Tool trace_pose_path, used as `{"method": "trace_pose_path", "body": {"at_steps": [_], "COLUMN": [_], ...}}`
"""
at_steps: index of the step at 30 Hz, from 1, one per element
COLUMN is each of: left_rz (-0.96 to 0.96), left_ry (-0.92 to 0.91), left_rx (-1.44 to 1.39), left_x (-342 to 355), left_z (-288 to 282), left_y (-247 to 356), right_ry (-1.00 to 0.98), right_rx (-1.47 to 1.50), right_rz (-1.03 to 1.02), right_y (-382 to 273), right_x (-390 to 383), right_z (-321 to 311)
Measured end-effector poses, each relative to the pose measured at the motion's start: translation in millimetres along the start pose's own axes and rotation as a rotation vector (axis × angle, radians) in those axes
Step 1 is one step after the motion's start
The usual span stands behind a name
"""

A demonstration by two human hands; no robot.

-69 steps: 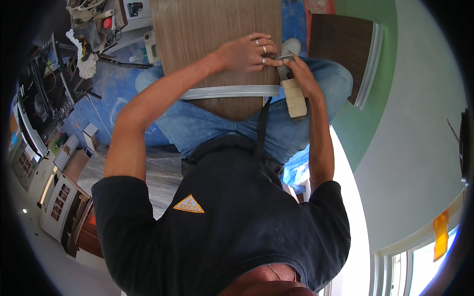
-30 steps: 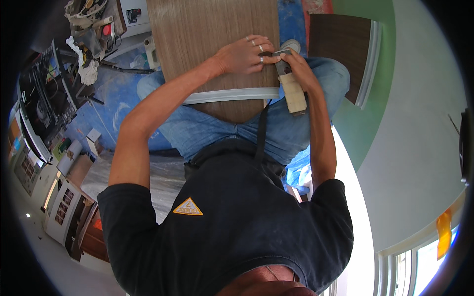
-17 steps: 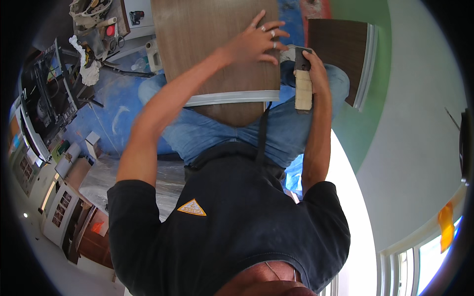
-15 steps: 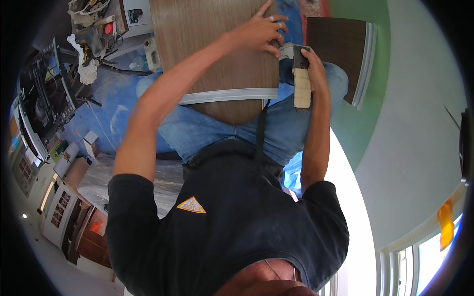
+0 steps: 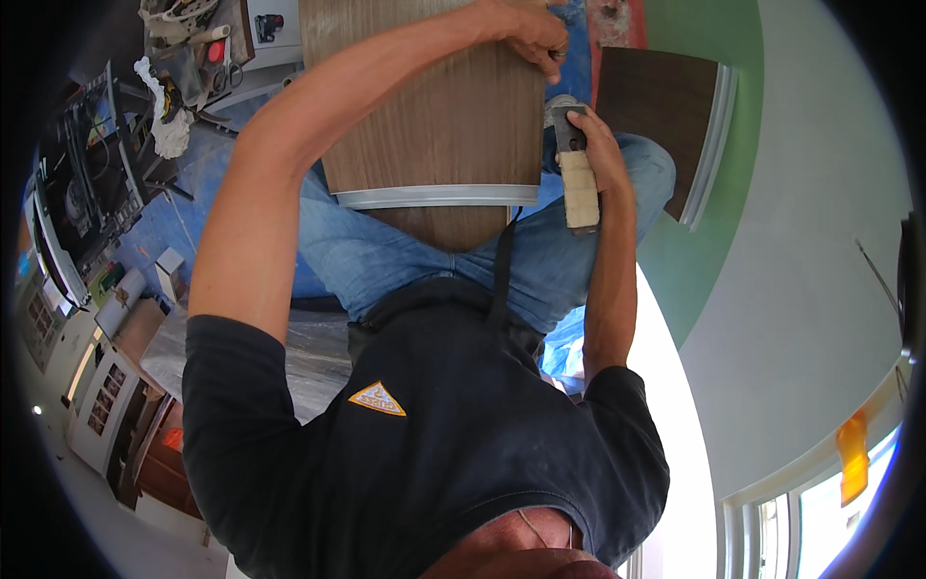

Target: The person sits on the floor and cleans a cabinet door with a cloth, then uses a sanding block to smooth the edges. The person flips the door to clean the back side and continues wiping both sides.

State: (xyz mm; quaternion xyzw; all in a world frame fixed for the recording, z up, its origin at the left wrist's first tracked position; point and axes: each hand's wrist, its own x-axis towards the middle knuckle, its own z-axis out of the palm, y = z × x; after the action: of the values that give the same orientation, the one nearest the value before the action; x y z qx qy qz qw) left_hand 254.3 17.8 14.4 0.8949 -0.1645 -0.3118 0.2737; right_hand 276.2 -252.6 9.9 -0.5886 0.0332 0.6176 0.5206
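While right hand (image 5: 605, 154) grips blocky tool (image 5: 580, 188) | left hand (image 5: 533, 31) at edge of panel (image 5: 444, 130)

lettering on triangular shirt patch (image 5: 378, 399)

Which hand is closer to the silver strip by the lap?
Right. The right hand, holding a tool, is off the right end of the silver strip; the left hand is farther, up by the right edge of the wooden board.

Head-worn fisheye, looking down, close over torso (image 5: 473, 425)
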Motion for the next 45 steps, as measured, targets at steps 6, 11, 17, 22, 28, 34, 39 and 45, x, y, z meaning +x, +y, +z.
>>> {"method": "trace_pose_path", "body": {"at_steps": [6, 11, 17, 22, 28, 34, 39, 45], "left_rz": [0.020, 0.034, 0.049, 0.015, -0.056, -0.003, -0.217, -0.012], "left_ry": [0.017, 0.104, 0.173, 0.098, -0.060, 0.697, 0.560, 0.637], "left_rx": [0.208, 0.215, 0.143, 0.160, -0.140, 0.204, 0.258, -0.065], "left_x": [-6.2, -4.5, -7.4, -16.4, 24.4, -8.9, -28.5, -15.6], "left_z": [-3.2, 4.1, 3.5, -31.8, -30.1, -26.6, -41.9, -71.3], "left_y": [11.8, 11.4, 1.7, -29.3, -63.9, -74.7, -85.5, -123.7], "right_ry": [0.120, 0.080, 0.061, 0.093, 0.033, 0.111, 0.000, -0.013], "right_rx": [-0.005, 0.043, 0.021, -0.007, 0.030, -0.139, -0.068, -0.061], "right_rz": [-0.006, -0.047, -0.031, 0.018, -0.024, -0.100, -0.068, -0.083], "right_y": [-8.2, -17.8, -18.1, -18.4, -15.6, -27.5, -47.5, -54.5], "right_x": [-3.5, -11.4, -11.7, -8.4, -1.7, 25.5, 44.7, 47.6], "right_z": [6.0, 8.8, 7.9, 9.9, 12.1, 10.4, 11.6, 9.9]}}
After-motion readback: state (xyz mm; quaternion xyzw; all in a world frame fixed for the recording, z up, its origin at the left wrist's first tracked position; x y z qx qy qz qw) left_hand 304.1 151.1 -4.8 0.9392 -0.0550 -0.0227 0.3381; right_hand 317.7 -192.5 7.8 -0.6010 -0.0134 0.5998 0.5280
